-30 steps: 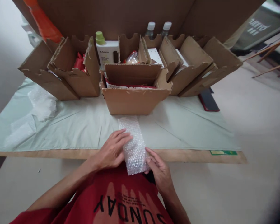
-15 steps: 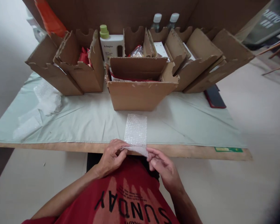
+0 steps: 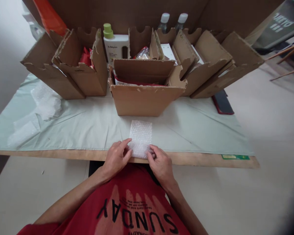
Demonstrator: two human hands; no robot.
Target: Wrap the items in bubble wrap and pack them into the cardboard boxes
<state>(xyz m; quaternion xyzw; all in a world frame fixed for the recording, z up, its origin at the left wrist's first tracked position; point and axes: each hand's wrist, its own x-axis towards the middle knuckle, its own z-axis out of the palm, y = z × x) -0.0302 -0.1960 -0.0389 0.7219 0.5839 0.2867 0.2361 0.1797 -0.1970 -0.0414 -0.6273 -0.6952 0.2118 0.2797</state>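
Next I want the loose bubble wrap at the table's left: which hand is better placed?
Probably the left hand: it is at the left edge of the bubble-wrap sheet, nearer the loose bubble wrap. The right hand, at the sheet's right edge, would likely have to cross over.

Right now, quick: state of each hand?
Left hand: open, touching left edge of the folded bubble wrap.
Right hand: closed, holding its right edge.

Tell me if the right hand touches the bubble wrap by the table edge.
Touching: the head view shows the right hand with thumb and forefinger against the right edge of the bubble wrap.
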